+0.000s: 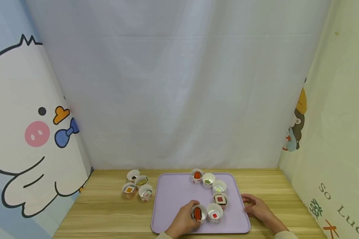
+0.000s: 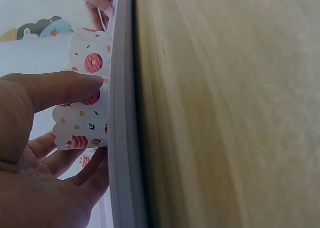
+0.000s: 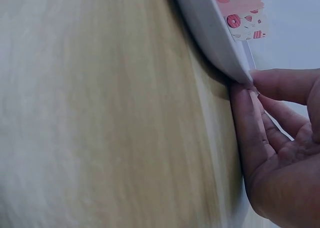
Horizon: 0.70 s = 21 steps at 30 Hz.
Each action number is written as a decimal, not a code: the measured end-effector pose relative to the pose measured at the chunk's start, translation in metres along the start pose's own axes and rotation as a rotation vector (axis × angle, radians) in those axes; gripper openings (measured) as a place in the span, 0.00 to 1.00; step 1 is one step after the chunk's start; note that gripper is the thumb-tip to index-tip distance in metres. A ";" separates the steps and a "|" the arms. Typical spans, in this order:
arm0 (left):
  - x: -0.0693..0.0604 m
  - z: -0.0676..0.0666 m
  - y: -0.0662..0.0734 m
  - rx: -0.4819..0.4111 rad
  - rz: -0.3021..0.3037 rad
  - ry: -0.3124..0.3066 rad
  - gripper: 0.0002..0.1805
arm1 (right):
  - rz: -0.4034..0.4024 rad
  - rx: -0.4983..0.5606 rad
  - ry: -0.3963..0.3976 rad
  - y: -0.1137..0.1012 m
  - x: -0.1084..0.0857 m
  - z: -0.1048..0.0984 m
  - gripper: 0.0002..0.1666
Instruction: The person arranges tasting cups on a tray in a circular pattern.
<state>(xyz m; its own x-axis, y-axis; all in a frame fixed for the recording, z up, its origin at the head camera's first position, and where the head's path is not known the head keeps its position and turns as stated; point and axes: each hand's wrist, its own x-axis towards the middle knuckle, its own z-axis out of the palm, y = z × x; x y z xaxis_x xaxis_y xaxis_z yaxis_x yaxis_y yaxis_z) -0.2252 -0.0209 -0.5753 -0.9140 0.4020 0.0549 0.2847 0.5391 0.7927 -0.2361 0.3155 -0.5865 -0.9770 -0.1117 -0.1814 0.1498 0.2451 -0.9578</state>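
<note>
My left hand (image 1: 183, 219) holds a paper baking cup (image 2: 80, 125) between thumb and fingers, at the front of the lilac tray (image 1: 173, 196). Inside that cup lies an orange-red topped piece (image 1: 197, 213) that looks like roe sushi. The cup appears to stand on the tray, close to its front rim. Right beside it is another cup (image 1: 215, 215) with a white, red-centred piece. At the tray's right edge, my right hand (image 1: 258, 209) pinches the rim (image 3: 215, 37), the thumb over it and a finger below.
Further cups curve up the tray's right half: one with a red square (image 1: 220, 199), a pale one (image 1: 219, 188), one with green topping (image 1: 208, 181) and an orange-topped one (image 1: 196, 176). Left of the tray, several filled cups (image 1: 145, 193) cluster on the wooden table (image 1: 107, 219). A white curtain (image 1: 179, 99) hangs behind.
</note>
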 end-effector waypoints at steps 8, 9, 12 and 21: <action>-0.004 -0.002 0.003 0.014 0.008 -0.021 0.43 | 0.000 -0.001 0.008 0.001 0.000 0.001 0.39; -0.005 -0.003 0.004 0.013 0.004 -0.026 0.44 | 0.001 0.000 0.010 0.001 0.001 0.001 0.39; -0.008 -0.006 0.007 0.005 -0.001 -0.034 0.46 | 0.003 0.002 0.013 0.001 0.001 0.001 0.39; -0.021 -0.026 0.016 -0.003 0.033 -0.020 0.46 | 0.009 0.003 0.014 0.001 0.002 0.001 0.39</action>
<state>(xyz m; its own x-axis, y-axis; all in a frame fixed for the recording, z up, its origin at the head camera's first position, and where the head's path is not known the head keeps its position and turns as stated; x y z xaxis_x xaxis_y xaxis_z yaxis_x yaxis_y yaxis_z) -0.2083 -0.0397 -0.5478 -0.8980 0.4346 0.0691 0.3141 0.5229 0.7924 -0.2373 0.3148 -0.5881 -0.9778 -0.0958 -0.1864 0.1586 0.2429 -0.9570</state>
